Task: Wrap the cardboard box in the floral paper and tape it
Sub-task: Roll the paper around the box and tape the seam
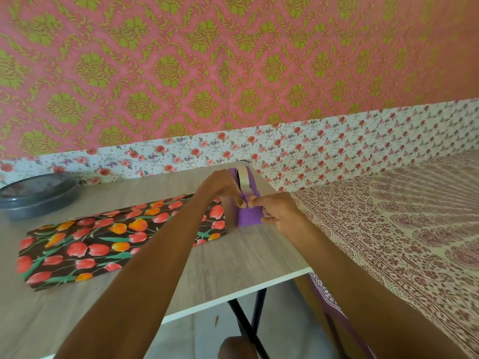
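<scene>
A purple tape dispenser (248, 216) stands near the table's far right corner, with a roll of clear tape (243, 177) in it. My left hand (220, 186) rests on the dispenser's top and pinches at its front. My right hand (278, 211) pinches the free end of the tape at the dispenser's cutter. The floral paper (103, 237), dark with red and orange tulips, lies folded over something flat on the table to the left, under my left forearm. The cardboard box itself does not show.
A round dark container with a lid (36, 195) sits at the table's far left. The wooden table (233, 265) ends at a white edge on the right, with black legs below. A bed with a patterned sheet (401, 229) lies to the right.
</scene>
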### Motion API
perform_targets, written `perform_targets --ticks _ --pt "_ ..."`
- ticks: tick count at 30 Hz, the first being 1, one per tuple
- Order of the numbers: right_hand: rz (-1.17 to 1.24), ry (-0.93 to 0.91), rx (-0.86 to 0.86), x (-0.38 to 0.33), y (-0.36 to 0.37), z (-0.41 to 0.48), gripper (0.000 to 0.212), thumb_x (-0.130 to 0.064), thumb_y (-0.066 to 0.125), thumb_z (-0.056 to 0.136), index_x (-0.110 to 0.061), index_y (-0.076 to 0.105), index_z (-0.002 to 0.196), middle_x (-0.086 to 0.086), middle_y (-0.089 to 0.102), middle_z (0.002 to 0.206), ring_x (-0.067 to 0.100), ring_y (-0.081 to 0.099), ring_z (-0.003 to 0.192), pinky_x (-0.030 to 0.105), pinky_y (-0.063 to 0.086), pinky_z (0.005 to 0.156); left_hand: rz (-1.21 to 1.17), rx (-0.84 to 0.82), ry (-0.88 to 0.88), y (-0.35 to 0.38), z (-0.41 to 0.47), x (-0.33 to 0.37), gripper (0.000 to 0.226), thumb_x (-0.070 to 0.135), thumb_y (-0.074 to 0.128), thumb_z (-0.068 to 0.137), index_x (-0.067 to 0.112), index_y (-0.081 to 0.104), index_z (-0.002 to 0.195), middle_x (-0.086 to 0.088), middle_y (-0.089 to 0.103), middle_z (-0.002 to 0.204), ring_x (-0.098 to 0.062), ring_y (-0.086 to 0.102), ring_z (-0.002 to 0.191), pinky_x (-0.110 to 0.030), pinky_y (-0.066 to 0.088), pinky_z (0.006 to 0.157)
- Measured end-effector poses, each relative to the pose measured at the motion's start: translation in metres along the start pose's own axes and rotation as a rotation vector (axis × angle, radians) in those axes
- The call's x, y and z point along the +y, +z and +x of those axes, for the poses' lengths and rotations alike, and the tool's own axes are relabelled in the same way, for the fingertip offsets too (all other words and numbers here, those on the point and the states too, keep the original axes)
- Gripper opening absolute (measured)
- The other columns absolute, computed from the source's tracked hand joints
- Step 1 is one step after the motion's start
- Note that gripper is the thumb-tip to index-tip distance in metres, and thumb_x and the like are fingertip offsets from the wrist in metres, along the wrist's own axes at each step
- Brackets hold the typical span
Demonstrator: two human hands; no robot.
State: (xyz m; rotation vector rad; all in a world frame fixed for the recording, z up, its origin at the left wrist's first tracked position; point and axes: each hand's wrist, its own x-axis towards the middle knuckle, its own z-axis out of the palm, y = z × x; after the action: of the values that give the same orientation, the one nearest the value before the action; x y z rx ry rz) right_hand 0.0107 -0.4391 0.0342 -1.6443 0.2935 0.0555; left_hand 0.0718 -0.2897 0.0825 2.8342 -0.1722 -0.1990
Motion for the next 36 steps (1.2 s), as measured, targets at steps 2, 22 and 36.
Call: perform_targets --ticks 2,22,36 --pt "-0.040 -0.010 0.025 0.009 0.002 0.006 0.031 -0.016 0.087 0.071 0.000 0.070 0.091 0.002 0.057 0.073 0.013 0.056 0.067 0.041 0.059 0.084 -0.003 -0.003 0.000 -0.001 -0.001 0.001 0.066 0.042 0.089 0.064 0.010 0.070 0.118 -0.007 0.065 0.124 -0.026 0.059 0.114 -0.033 0.051 0.089" --pt "-0.223 -0.494 -0.177 -0.015 -0.018 -0.042 0.012 -0.004 0.067 0.091 -0.008 0.075 0.083 0.006 0.071 0.067 0.010 0.058 0.050 0.023 0.051 0.050 -0.372 0.255 0.218 -0.020 -0.035 -0.027 0.020 0.024 0.071 0.089 0.011 0.071 0.104 -0.002 0.069 0.106 -0.020 0.064 0.103 -0.024 0.047 0.079" --pt "-0.383 -0.837 -0.437 -0.064 0.107 -0.091 0.061 -0.003 0.062 0.094 -0.025 0.043 0.147 0.017 0.069 0.076 0.000 0.051 0.048 0.012 0.043 0.057 -1.289 -0.144 0.120 -0.059 -0.163 -0.137 0.050 0.044 0.056 0.094 0.005 0.061 0.125 -0.016 0.068 0.116 -0.030 0.066 0.111 -0.036 0.055 0.095"
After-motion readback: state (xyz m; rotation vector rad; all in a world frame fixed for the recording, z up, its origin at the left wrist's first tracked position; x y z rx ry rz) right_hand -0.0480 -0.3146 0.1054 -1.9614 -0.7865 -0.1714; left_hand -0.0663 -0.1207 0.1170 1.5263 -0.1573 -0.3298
